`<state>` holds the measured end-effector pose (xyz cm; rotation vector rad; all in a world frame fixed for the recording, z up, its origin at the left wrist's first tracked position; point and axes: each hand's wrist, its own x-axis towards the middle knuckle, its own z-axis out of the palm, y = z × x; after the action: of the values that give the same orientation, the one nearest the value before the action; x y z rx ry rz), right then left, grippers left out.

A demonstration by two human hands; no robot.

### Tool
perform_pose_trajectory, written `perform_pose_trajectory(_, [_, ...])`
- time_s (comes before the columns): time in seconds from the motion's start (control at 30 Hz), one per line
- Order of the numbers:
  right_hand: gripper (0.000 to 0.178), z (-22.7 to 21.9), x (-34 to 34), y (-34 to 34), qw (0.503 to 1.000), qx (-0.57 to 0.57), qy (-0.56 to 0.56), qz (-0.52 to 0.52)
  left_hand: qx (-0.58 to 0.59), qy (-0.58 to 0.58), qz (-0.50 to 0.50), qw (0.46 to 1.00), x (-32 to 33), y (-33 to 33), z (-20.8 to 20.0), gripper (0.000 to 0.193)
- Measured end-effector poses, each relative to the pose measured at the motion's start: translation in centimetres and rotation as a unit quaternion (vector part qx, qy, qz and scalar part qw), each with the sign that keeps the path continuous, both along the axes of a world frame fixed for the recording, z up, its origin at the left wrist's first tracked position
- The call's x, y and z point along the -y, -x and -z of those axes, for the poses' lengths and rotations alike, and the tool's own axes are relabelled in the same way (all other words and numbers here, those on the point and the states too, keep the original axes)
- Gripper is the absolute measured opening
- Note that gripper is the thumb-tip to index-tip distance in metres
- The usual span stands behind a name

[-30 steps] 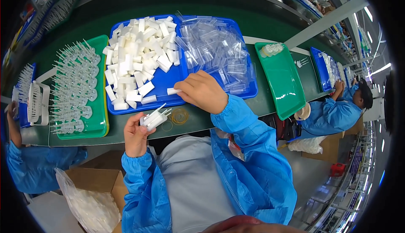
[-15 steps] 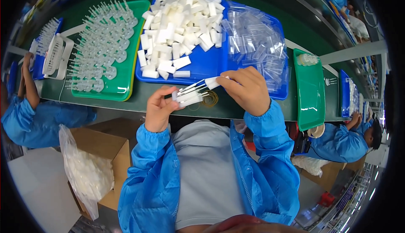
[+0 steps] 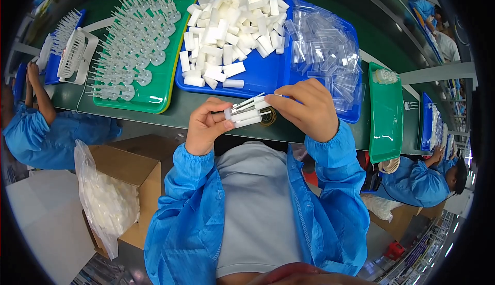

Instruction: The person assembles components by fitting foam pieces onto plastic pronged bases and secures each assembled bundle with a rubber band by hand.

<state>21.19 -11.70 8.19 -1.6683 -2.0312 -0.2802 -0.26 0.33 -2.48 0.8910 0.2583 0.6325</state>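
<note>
My left hand (image 3: 206, 126) is closed round the base of a clear plastic piece with several thin prongs (image 3: 240, 106), which points to the right. White foam blocks (image 3: 248, 119) sit along its near prongs. Between thumb and fingertips, my right hand (image 3: 309, 107) pinches another white foam block (image 3: 261, 102), set at the tip end of the far prongs. How deep the prongs go into that block I cannot tell. Just beyond the hands, a blue tray (image 3: 260, 77) holds a heap of white foam blocks (image 3: 221, 32). Yellowish rubber bands (image 3: 269, 118) lie on the table under the held piece.
Clear flat sleeves (image 3: 325, 53) fill a blue tray (image 3: 351, 115). Pronged pieces (image 3: 129, 47) stand in a green tray (image 3: 154, 100); another green tray (image 3: 385, 125) is right. A white fan (image 3: 75, 58), a carton (image 3: 147, 202) and co-workers (image 3: 46, 138) at both sides are near.
The view has shifted slightly, so trays and hands appear a little further right. The foam block in my right hand sits a bit closer to my left hand along the prongs.
</note>
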Motion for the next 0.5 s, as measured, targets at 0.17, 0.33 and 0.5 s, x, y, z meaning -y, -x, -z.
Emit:
perform_pose_trajectory(0.17, [0.020,-0.79,-0.48,-0.13,0.998,-0.047,0.026,-0.024,0.000,-0.017,-0.006,1.000,0.03,0.12,-0.08,0.038])
perform_pose_trajectory(0.33, [0.019,-1.08,-0.43,-0.22,0.997,-0.048,0.047,-0.027,0.010,-0.004,-0.008,1.000,0.07,0.07,-0.04,0.038])
perform_pose_trajectory(0.5, [0.024,-0.96,-0.41,0.17,0.996,-0.047,0.062,-0.033,0.012,-0.022,0.006,1.000,0.22,-0.14,-0.19,0.038])
